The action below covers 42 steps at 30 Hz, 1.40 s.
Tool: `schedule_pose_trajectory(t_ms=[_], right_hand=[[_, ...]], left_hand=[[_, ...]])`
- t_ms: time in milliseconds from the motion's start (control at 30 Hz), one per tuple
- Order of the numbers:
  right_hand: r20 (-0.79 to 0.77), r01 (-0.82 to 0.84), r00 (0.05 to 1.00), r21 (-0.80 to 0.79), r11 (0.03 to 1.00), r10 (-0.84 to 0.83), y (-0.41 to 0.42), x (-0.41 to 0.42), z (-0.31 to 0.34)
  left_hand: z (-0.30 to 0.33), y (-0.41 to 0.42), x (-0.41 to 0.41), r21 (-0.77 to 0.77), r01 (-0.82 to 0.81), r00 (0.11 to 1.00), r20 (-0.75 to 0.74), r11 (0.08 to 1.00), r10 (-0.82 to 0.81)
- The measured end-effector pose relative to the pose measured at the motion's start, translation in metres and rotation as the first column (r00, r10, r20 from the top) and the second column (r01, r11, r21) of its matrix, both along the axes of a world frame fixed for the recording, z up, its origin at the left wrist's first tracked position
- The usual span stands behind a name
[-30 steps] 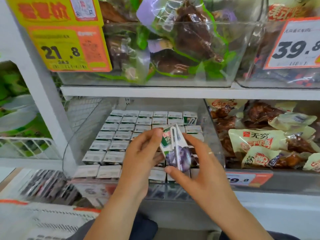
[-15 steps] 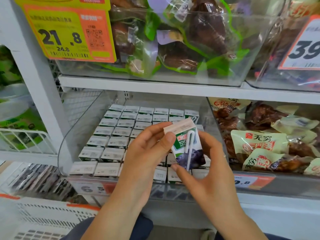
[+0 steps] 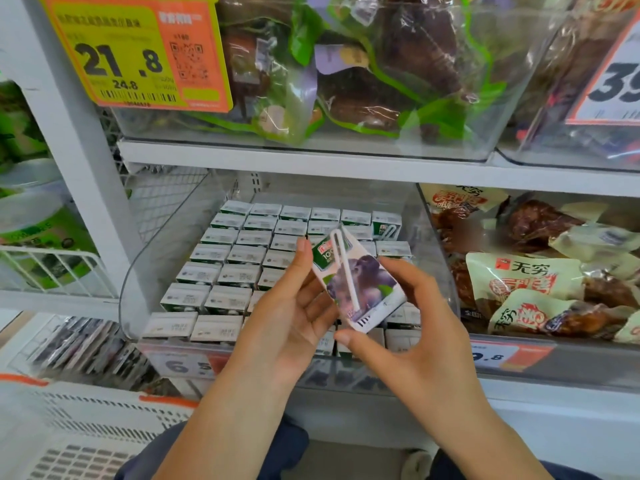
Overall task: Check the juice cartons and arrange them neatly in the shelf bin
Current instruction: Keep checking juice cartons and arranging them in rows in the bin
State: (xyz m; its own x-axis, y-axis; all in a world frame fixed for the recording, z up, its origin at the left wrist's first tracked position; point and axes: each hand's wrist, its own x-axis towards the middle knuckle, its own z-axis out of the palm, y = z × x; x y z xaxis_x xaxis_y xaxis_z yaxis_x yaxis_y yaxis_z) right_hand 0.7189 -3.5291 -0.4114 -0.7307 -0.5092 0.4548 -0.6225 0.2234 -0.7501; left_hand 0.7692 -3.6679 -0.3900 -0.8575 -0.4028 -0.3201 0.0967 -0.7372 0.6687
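A small juice carton (image 3: 356,282), white and green with a purple fruit picture and a white straw taped to its face, is tilted in front of the shelf. My left hand (image 3: 291,317) holds its left side, fingers behind it. My right hand (image 3: 408,327) pinches its lower right end between thumb and fingers. Behind them, a clear plastic shelf bin (image 3: 152,268) holds several rows of matching cartons (image 3: 239,258) standing upright, tops showing. The bin's front middle is hidden by my hands.
A clear bin of brown packaged food (image 3: 346,81) sits on the shelf above, with a yellow price tag (image 3: 135,53). Snack packs (image 3: 526,278) fill the bin to the right. A white crate (image 3: 79,431) is at lower left. A white shelf post (image 3: 86,174) stands left.
The carton has been turned in both hands, from upright with its top edge showing to tilted with the straw face toward me. The view has shifted slightly.
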Motion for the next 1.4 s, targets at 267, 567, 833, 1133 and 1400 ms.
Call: schedule_pose_trajectory(t_ms=[267,567,833,1133,1400], right_hand=[[-0.111,0.076,0.990,-0.076,0.994,-0.084,0.001,-0.003,0.004],[0.108,-0.020,0.994,-0.127,0.992,0.033,0.005,-0.001,0.011],[0.307,-0.103,0.935,-0.248,0.963,0.179,0.005,-0.004,0.017],[-0.065,-0.068,0.996,-0.113,0.991,0.061,0.009,0.000,0.015],[0.110,-0.053,0.991,-0.224,0.973,0.080,0.007,0.000,0.016]], left_hand=[[-0.004,0.001,-0.003,-0.008,0.042,0.998,-0.040,0.999,-0.043],[-0.004,0.001,-0.002,-0.002,0.049,0.991,-0.124,0.999,-0.049],[-0.005,0.001,0.000,-0.005,0.046,0.964,-0.263,0.999,-0.046],[-0.004,0.001,0.002,-0.129,0.145,0.938,-0.298,0.981,-0.178],[-0.003,-0.002,0.003,-0.164,0.136,0.948,-0.263,0.977,-0.177]])
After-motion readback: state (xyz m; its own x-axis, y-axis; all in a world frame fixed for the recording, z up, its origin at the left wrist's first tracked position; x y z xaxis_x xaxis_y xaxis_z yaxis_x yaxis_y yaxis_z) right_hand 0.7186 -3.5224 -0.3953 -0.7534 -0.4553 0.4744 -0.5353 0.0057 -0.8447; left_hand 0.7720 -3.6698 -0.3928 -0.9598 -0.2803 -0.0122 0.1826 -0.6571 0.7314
